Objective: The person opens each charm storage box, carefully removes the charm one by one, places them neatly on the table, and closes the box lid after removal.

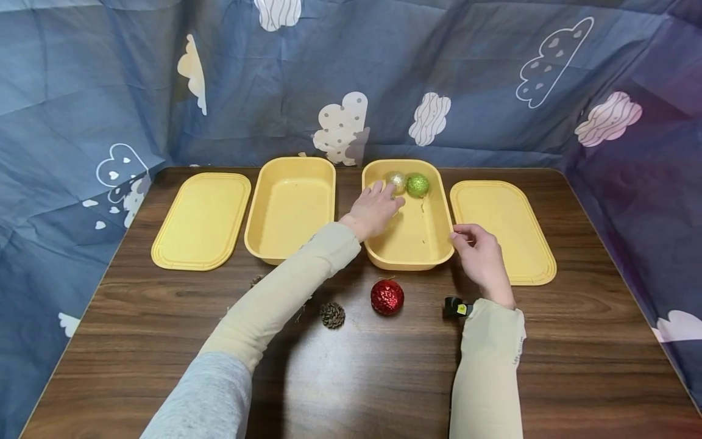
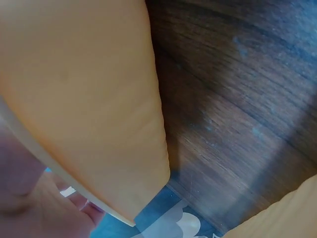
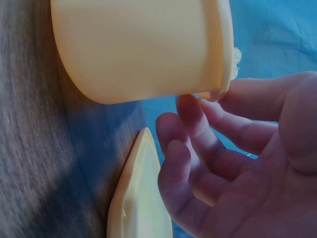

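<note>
Right hand (image 1: 482,256) pinches a yellow box (image 1: 408,266) — left hand (image 1: 374,210) inside.

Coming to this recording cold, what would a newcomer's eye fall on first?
Probably the shiny red ball, sitting on the brown table just in front of the right-hand yellow box. Next, likely the glittery green ball and pale ball inside that box's far end. The left hand reaches over its left side, while the right hand pinches its right rim.
</note>
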